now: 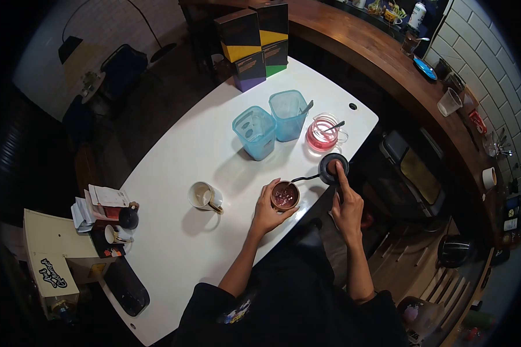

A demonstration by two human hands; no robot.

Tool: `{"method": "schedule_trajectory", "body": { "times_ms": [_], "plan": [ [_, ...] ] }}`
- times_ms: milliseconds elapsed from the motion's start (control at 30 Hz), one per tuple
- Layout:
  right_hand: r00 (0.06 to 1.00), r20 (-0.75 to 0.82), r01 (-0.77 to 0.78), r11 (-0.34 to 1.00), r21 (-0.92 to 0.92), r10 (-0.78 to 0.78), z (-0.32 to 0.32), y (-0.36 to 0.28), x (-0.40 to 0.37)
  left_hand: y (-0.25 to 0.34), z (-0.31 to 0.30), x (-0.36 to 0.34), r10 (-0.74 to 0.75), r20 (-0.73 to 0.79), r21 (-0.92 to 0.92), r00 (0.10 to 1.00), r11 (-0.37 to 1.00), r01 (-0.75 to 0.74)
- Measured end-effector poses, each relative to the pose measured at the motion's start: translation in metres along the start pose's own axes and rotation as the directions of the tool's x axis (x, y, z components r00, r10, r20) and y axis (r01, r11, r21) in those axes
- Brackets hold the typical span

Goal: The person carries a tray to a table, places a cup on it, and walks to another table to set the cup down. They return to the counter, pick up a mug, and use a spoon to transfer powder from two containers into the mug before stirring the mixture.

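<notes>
My left hand [267, 211] is wrapped round a small brown cup [285, 203] with dark reddish contents and some pale flecks or glints inside. My right hand [348, 211] grips a black gooseneck kettle [325, 172], its index finger stretched onto the brown lid knob. The kettle's thin spout reaches left to the cup's rim; whether liquid flows from it I cannot make out. Just beyond the kettle stands a glass jug [320, 139] with pink-red liquid and a spoon in it. To the left of the cup is a white mug [203, 196] with a gold-coloured handle.
Two blue translucent containers [255, 134] stand on the white table [173, 173], the farther one with a utensil. Black boxes with coloured bands [238, 36] are stacked at the far edge. Papers [107, 196] and a black tray [126, 287] lie left. A wooden counter [382, 43] curves along the right.
</notes>
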State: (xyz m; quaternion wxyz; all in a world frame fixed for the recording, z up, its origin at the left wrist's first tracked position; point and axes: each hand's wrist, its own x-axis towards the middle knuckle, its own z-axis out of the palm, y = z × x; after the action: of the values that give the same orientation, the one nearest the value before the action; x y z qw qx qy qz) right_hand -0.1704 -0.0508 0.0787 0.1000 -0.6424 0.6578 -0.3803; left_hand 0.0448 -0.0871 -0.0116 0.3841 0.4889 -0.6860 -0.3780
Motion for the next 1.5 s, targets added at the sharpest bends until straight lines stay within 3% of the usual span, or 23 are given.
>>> {"method": "schedule_trajectory", "body": {
  "times_ms": [633, 1000, 1500],
  "plan": [
    [0.996, 0.062, 0.073, 0.996, -0.049, -0.07, -0.001, 0.003, -0.014, 0.001, 0.0, 0.001, 0.02, -0.013, 0.015, 1.0, 1.0, -0.02],
    [1.0, 0.017, 0.017, 0.999, -0.035, -0.017, 0.006, 0.0, -0.008, -0.002, 0.004, 0.001, 0.014, -0.056, -0.065, 0.998, 0.998, -0.018],
    [0.998, 0.064, -0.001, 0.997, -0.074, 0.006, -0.002, 0.003, -0.017, 0.001, 0.001, 0.0, 0.013, -0.011, -0.009, 1.0, 1.0, -0.013]
  ]
}}
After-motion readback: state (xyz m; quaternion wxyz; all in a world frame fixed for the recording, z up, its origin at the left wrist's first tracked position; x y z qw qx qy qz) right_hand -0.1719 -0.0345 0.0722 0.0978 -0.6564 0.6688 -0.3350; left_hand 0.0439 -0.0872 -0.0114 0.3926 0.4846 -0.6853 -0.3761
